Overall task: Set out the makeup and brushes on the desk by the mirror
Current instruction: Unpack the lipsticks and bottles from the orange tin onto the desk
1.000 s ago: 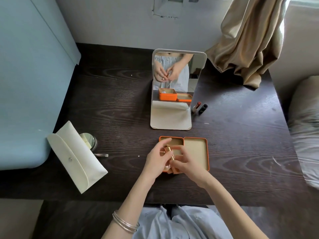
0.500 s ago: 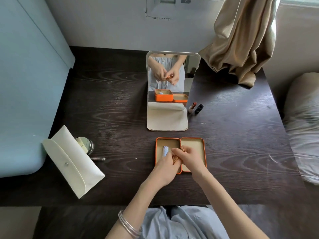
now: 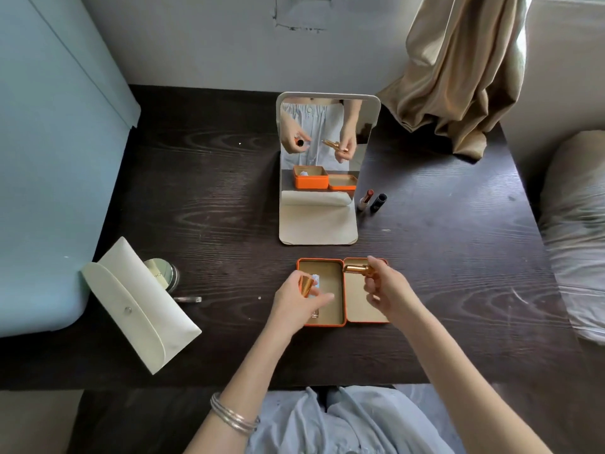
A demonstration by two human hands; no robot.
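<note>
Now hands (image 3: 299, 301) (image 3: 388, 290) apart above tin (image 3: 343, 291).

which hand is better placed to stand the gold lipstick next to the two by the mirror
Right, probably. The right hand already holds the gold lipstick body, on the same side as the two lipsticks beside the mirror. The left hand holds only the cap.

Open room: bare desk (image 3: 458, 273) is lying right of the orange tin (image 3: 322, 323).
Blocking ahead: the mirror (image 3: 319, 221) is standing just beyond the tin, two lipsticks (image 3: 371, 201) beside it.
Blocking left: the cream pouch (image 3: 137, 306) is lying slantwise, well apart from the tin.
</note>
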